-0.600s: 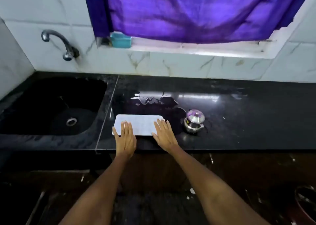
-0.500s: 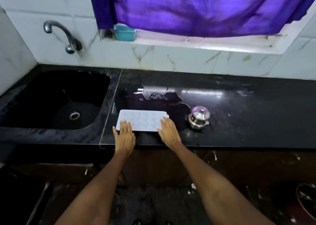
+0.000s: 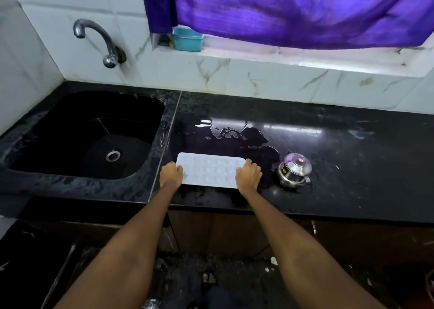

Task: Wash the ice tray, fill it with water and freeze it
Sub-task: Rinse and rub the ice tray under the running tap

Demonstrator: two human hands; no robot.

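On the far left a black sink [image 3: 47, 130] is set into the black stone counter [image 3: 352, 167], its steel drain [image 3: 113, 155] seen at the bottom of the basin. A curved metal tap [image 3: 98, 40] is fixed to the white marbled wall tiles above it. Further right, a small teal tub [image 3: 187, 39] is parked on the window ledge, and a purple curtain [image 3: 293, 10] is hung across the window. A puddle of water [image 3: 232, 134] is spread over the counter just beyond the tray, and a small lidded steel pot [image 3: 294, 170] is stood to the right, near the tray but apart from it.

The ice tray [image 3: 209, 172] is laid flat near the counter's front edge, just right of the seam beside the sink. It is white, rectangular with rounded corners, and rows of shallow round cells can be made out on its surface.

The tray is gripped at both short ends. The left hand [image 3: 171, 173] is curled around the left end, thumb laid on the top surface. The right hand [image 3: 249, 176] is closed over the right end, knuckles bent and fingers wrapped over the edge. Whether the tray is lifted off the counter cannot be told.
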